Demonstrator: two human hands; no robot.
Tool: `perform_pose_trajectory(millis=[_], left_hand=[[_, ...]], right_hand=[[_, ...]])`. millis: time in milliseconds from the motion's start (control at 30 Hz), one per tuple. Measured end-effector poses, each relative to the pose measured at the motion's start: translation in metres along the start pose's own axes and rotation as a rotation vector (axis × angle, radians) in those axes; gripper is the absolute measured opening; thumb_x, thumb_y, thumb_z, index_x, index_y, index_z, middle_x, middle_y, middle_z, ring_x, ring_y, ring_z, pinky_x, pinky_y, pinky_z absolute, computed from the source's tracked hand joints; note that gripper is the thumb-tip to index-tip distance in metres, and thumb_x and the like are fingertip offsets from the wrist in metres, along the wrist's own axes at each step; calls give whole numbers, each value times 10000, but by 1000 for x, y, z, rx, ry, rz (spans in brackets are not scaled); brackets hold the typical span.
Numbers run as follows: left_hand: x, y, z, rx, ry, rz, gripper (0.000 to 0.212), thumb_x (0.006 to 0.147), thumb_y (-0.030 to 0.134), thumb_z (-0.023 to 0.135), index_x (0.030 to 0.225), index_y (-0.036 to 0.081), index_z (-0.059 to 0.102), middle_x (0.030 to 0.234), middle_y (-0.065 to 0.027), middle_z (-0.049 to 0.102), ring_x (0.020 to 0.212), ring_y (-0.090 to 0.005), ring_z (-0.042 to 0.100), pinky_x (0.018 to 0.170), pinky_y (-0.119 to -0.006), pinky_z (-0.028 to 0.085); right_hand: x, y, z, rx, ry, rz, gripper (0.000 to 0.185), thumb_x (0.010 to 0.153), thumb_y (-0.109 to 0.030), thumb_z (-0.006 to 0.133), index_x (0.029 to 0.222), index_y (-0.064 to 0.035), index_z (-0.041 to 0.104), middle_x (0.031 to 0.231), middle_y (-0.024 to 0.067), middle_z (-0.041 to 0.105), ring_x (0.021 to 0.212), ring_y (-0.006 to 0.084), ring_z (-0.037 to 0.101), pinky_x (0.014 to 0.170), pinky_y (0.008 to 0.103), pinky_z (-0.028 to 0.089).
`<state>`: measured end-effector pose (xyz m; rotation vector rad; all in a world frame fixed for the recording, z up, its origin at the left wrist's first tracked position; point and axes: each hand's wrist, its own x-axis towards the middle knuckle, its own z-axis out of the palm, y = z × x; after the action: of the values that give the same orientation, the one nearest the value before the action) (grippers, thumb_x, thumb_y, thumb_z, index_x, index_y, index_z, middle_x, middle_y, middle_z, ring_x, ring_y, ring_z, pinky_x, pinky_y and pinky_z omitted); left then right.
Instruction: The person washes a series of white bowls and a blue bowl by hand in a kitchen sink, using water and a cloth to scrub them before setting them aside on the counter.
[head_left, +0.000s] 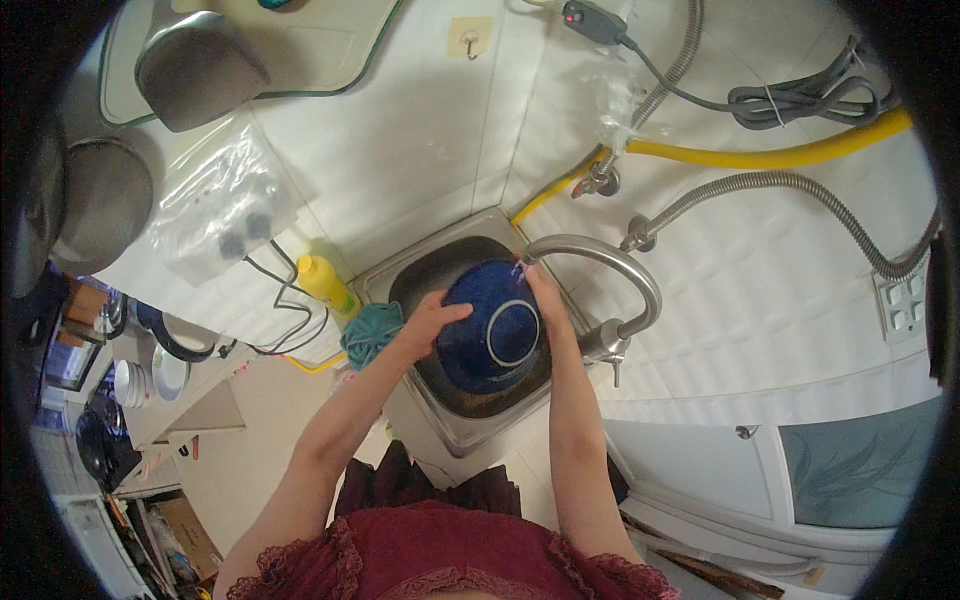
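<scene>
A dark blue bowl (469, 341) is tilted over the stainless steel sink (459, 439), with its pale foot ring facing up towards me. My left hand (435, 319) grips its left edge, thumb on the outer surface. On the bowl's right upper edge, my right hand (546, 292) holds it close to the faucet's outlet; its fingertips are partly hidden. Water from the curved metal faucet (649, 277) falls on the bowl near the right fingers. The inside of the bowl faces away from view.
Left of the sink stand a yellow plastic bottle (327, 285) and a bunched teal cloth (371, 334). A wall socket box under clear plastic (225, 202) hangs above them. Stacked white bowls (131, 382) are far left. Flexible metal hoses (787, 180) and a yellow pipe (772, 156) run along the right wall.
</scene>
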<state>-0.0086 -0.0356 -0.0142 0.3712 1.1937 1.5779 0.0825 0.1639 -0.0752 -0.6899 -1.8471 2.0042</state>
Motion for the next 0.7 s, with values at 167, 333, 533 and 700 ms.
perform_pose_trajectory(millis=[167,333,533,700], left_hand=[[10,6,2,-224,292,24,574,643,186,673,1103,3,380,962,-134,508,852,-245,533,728,-386,461],[26,-16,-6,-329,228,52,399,681,171,637,1008,8,478,880,-100,551,789,-224,559,712,-373,466],[28,-23,7,-284,180,170,276,738,123,579,969,-11,506,875,-83,569,743,-171,563,690,-305,462],[20,-29,20,-230,167,154,287,755,152,567,985,-8,503,869,-69,568,745,-157,553,695,-298,448]], right_hand=[[-22,4,-5,-112,117,-228,477,862,-338,365,1162,29,410,1208,144,409,1152,240,339,969,286,199],[-39,13,17,-317,261,-373,497,839,-355,395,1178,9,386,1198,188,392,1132,303,343,962,343,216],[-30,5,46,-686,468,-154,588,812,-438,394,1210,-9,333,1173,216,396,1079,360,373,903,391,289],[-15,-26,33,-757,315,270,473,850,-416,290,1156,-76,411,1123,157,460,1014,353,428,826,438,346]])
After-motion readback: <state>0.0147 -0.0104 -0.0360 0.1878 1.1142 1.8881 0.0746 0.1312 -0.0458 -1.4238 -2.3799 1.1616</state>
